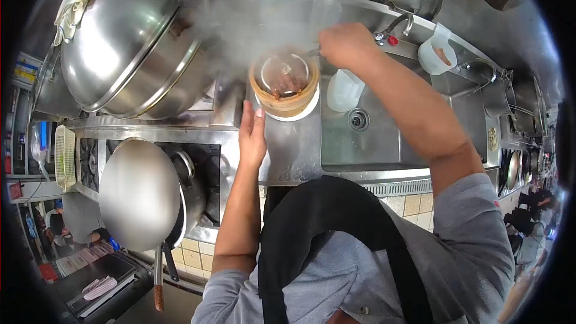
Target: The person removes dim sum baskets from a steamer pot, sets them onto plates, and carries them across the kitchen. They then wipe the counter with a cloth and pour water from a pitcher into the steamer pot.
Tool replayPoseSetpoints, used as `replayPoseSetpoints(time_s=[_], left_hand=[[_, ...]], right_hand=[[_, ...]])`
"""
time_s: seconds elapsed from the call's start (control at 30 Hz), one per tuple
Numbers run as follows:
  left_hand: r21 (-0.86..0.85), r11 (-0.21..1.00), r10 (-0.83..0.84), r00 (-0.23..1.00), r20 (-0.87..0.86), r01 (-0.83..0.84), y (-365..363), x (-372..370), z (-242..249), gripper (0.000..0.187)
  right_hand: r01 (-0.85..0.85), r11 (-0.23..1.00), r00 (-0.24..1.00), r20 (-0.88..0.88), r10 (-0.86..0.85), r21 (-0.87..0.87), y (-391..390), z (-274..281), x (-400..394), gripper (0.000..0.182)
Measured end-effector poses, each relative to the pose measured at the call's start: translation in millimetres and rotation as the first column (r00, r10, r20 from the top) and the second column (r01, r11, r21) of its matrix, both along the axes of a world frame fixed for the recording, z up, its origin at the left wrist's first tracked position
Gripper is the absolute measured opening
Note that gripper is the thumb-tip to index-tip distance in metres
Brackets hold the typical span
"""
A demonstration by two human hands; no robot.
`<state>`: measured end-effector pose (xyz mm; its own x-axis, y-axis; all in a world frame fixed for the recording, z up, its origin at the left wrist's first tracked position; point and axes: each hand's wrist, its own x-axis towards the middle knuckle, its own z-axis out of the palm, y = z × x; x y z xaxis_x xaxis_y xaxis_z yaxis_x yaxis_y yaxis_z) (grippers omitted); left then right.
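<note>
A round bamboo steamer (285,107) stands on a white plate (311,107) on the steel counter left of the sink. Reddish-brown pieces of food (289,82) show at its mouth, blurred by steam. My right hand (348,47) is closed around the handle of a ladle-like metal utensil (311,53), whose round end is over the steamer; steam hides whether it is a ladle or a strainer. Just left of the steamer, my left hand (252,135) is open, fingers extended and holding nothing.
A steel sink (384,135) with a white plastic jug (345,91) lies to the right. Behind it are a tap (399,24) and a white scoop-like container (437,54). Large steel domes (129,36) and a stove (207,189) with pans (141,195) are left.
</note>
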<state>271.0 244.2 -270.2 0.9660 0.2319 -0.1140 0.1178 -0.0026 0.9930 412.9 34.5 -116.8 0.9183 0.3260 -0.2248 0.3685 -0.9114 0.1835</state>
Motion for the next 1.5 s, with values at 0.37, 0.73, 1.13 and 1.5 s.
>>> replayPoseSetpoints(time_s=[0.37,0.73,1.13,1.5], left_hand=[[-0.030,0.995,-0.093,0.993,0.065,0.096,-35,12,-60,0.075],[0.277,0.957,-0.104,0.994,0.038,0.089,-32,19,-89,0.080],[0.302,0.953,-0.006,0.998,-0.058,0.024,-58,-33,-73,0.083],[0.162,0.986,0.072,0.983,-0.167,-0.045,-66,-73,-59,0.068]], right_hand=[[0.230,0.938,0.967,-0.169,-0.190,0.260,-63,0,-7,0.030],[0.749,0.589,0.594,0.087,-0.800,0.303,-350,-180,-137,0.040],[0.909,0.366,0.347,-0.123,-0.930,-0.199,-376,-188,-165,0.047],[0.601,-0.596,0.608,-0.789,-0.092,0.532,-237,-229,95,0.052]])
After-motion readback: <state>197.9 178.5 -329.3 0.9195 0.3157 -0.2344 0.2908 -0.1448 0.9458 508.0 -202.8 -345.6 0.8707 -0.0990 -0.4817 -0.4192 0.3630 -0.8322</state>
